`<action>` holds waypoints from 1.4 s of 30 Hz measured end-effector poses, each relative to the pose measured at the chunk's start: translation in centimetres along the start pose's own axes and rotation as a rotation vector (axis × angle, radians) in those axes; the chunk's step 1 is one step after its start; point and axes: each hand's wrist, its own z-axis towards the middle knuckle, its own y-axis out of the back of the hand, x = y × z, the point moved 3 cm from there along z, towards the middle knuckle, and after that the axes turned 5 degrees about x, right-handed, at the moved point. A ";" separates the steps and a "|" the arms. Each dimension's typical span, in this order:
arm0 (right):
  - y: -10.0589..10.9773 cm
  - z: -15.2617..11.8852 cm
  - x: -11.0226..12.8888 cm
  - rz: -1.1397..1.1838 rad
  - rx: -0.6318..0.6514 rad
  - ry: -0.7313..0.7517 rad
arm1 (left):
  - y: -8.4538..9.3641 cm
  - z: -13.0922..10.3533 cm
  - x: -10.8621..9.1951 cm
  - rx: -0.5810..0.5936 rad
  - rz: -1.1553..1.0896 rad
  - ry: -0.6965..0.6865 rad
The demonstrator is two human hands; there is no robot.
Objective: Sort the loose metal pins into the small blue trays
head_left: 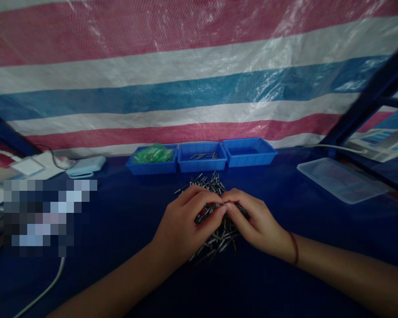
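A loose pile of blind rivets [223,236], thin metal pins with thicker ends, lies on the dark blue table. Over the middle of this pile, my left hand [189,216] and my right hand [255,218] meet at the fingertips. Each hand is closed in a pinch of thumb and forefinger. A small metal piece, seemingly a rivet [220,204], shows between the fingertips; most of it is hidden. Several rivets also lie in the middle blue bin [202,165] behind the pile.
The left blue bin [152,168] holds green plastic packets [154,153]. A third blue bin [252,159] stands to the right. A clear plastic lid [345,180] lies at the right. At the left are a light blue case [86,166] and a white cable [55,282]. A striped sheet [199,97] hangs behind.
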 end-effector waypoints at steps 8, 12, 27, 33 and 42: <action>3.2 3.4 -0.5 -0.457 -0.053 0.145 | 1.0 0.5 1.8 -0.030 0.046 0.136; 3.5 7.3 -3.3 -0.655 -0.118 0.024 | 1.5 0.6 3.4 -0.039 0.077 0.174; 2.9 2.4 -6.6 -0.334 -0.030 -0.179 | 1.2 1.0 5.5 0.172 0.239 0.165; 2.4 2.4 -8.0 -0.205 -0.044 -0.248 | 0.3 1.1 5.5 0.250 0.275 0.095; 2.4 2.3 -7.5 -0.205 0.011 -0.207 | -2.0 6.4 4.9 0.530 0.592 -0.076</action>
